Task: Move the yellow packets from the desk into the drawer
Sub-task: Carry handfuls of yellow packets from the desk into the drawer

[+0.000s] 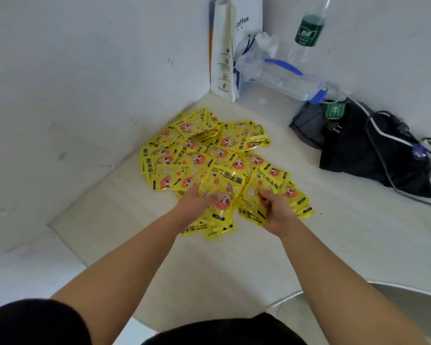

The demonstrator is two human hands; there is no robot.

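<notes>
Both hands at near edge of yellow packets (197, 155) pile, spread over surface (209, 270) nr wall corner. Left hand (197, 202) curled round a few packets, thumb on top; right hand (276, 210) gripping another bunch just beside. Behind pile: paper bag (232, 46) w/ "coffee" print, clear bottle (309, 28), black bag (358, 150) w/ cables at right.

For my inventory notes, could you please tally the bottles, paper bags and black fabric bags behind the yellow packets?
White paper coffee bag: 1
Clear plastic bottles: 2, green-labelled bottle, blue-handled jug
Black fabric bag: 1
Total: 4
</notes>
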